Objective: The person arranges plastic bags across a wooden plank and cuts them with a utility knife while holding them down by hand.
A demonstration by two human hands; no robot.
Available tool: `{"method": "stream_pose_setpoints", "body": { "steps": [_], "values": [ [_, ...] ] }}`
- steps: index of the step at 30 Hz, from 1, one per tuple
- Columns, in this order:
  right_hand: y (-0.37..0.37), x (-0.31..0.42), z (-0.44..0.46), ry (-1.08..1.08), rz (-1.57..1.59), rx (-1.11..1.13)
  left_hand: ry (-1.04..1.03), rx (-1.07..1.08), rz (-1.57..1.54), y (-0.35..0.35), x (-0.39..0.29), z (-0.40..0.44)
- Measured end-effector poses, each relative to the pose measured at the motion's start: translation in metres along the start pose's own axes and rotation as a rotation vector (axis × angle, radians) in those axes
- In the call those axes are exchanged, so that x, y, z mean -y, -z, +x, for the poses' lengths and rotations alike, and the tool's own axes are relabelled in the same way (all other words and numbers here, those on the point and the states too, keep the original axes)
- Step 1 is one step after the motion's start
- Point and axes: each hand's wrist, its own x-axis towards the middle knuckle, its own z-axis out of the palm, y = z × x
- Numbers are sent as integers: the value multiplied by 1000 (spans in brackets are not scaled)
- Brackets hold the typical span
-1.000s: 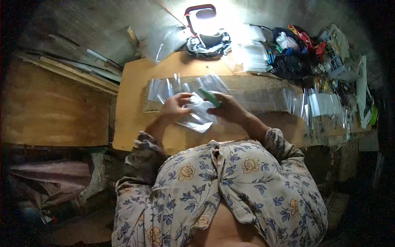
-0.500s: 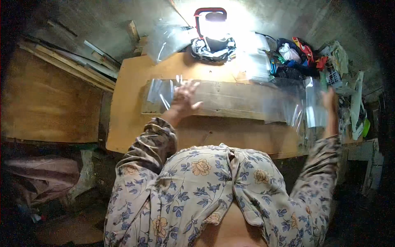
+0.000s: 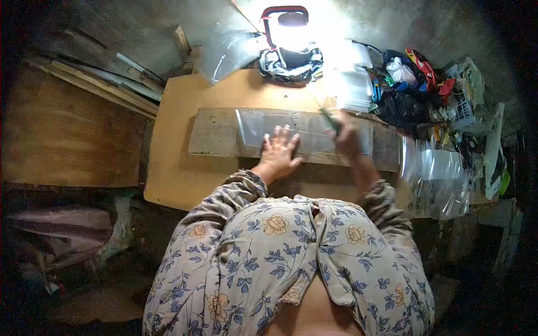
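Observation:
My left hand [image 3: 278,152] lies flat with its fingers spread on a clear plastic sheet [image 3: 258,124]. The sheet rests on a long wooden board [image 3: 216,131] on the orange-brown table [image 3: 179,112]. To the right, my right hand [image 3: 348,137] is closed around a green-handled tool [image 3: 330,120], held over the right part of the board. Motion blurs this hand, and the tool's tip is hard to make out.
A bright lamp [image 3: 266,28] stands behind a black-and-white bag [image 3: 291,70]. Clear plastic sheets [image 3: 437,171] lie at the right. Behind them are a dark bag [image 3: 400,106] and a basket [image 3: 463,113]. Wooden strips [image 3: 103,87] lie at the left.
The crumpled plastic between my hands is gone from there, and a flat sheet now lies on the board. My right hand reached far right, then came back with the green tool. My left hand moved right.

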Motion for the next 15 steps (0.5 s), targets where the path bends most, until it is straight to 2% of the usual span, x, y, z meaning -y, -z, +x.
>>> {"method": "stream_pose_setpoints", "body": {
  "steps": [1,2,3,4,5,7,8,9,11,13,15],
  "values": [
    [-33,9,-3,44,-47,-25,-74,3,3,-3,-5,-2],
    [-58,9,-7,87,-93,-49,-63,4,-1,-3,-2,-5],
    [-64,13,-10,-41,-134,16,-97,-22,-9,-4,0,-6],
    [-62,12,-12,-77,-215,36,-135,-49,-17,-6,2,-6],
    [-55,9,-14,-117,-299,56,-102,-133,-44,-18,20,1],
    [-33,-3,-14,-165,-351,78,69,-284,134,-7,52,-4],
    [-20,-14,-15,-215,-400,102,152,-348,92,-7,68,-4],
    [-16,-40,-20,-158,-418,55,234,-412,50,-11,85,-2],
    [-2,-55,-24,-101,-408,99,213,-372,-49,-17,105,5],
    [-1,-48,-28,-112,-432,81,43,-358,-154,-7,99,7],
    [-2,-41,-28,-117,-456,53,74,-350,-123,-3,75,12]
  ]
}}
